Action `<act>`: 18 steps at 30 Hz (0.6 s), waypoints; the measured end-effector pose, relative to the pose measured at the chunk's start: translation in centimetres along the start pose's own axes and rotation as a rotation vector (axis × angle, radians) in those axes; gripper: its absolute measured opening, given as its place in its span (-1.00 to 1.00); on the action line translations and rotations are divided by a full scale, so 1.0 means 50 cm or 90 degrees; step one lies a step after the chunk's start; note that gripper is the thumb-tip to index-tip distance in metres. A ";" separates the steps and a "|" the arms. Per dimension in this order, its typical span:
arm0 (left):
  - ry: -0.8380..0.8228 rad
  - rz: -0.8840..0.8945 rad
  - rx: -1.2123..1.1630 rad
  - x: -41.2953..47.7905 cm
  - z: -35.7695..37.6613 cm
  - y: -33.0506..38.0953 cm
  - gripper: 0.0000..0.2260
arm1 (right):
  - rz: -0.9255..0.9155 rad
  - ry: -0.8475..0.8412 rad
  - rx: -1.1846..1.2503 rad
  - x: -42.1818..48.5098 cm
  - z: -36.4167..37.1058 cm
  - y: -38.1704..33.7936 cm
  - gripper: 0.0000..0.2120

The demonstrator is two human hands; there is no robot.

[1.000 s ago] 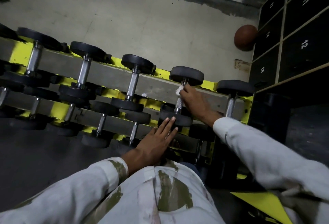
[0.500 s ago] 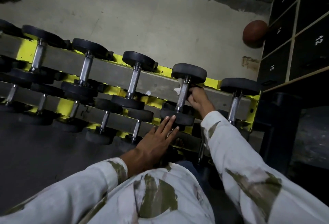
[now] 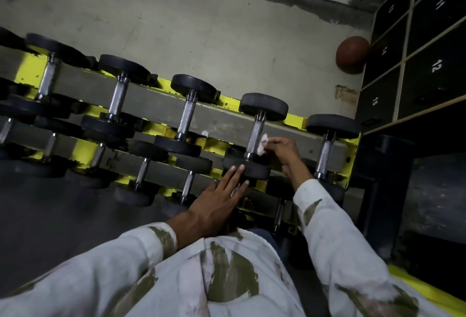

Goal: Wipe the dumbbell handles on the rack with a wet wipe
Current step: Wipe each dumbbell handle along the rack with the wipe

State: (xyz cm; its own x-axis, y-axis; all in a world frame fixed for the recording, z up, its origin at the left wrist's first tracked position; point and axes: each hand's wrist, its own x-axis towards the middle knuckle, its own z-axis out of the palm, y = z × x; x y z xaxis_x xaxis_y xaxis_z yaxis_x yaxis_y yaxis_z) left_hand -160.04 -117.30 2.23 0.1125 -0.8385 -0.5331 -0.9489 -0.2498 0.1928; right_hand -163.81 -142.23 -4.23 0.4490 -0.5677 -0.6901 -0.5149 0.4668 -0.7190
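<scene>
On the rack (image 3: 295, 118), top tier, gaps either side of one handle (image 3: 255, 133), bare floor (image 3: 227, 39) beyond, lockers (image 3: 428, 77) at rack's right end, right hand (image 3: 285, 151) pinches wipe (image 3: 262, 144) against handle, left hand (image 3: 217, 200) flat, fingers straight on near plate (image 3: 254, 170).

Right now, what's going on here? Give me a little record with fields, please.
Place: yellow rack of dumbbells
Right hand: pinches a white wipe against a handle
Left hand: fingers straight, fingertips on that dumbbell's near plate
Handle being wiped: second from the right in the top row
Nearby: brown ball on the floor beside numbered lockers
</scene>
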 end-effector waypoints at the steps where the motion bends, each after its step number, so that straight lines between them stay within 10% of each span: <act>1: 0.000 -0.001 -0.001 0.000 -0.001 0.001 -0.12 | -0.009 0.017 0.024 0.010 0.004 -0.022 -0.87; 6: -0.002 -0.001 0.010 0.001 0.005 0.004 -0.10 | -0.062 0.180 0.072 0.046 0.056 -0.069 -0.72; 9: 0.021 -0.005 0.010 0.005 0.013 0.001 -0.18 | -0.249 0.275 -0.197 0.002 0.077 -0.002 -0.84; 18: 0.018 -0.009 0.005 0.009 0.019 0.009 -0.20 | -0.581 0.122 -0.760 -0.013 0.021 -0.047 -0.72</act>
State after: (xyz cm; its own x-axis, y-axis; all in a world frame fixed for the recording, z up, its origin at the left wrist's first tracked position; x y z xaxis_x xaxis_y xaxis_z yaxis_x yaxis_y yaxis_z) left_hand -160.68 -117.36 1.29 0.1336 -0.8484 -0.5123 -0.9493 -0.2579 0.1795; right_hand -162.11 -142.24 -2.18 0.8815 -0.4712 0.0302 -0.4360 -0.8370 -0.3306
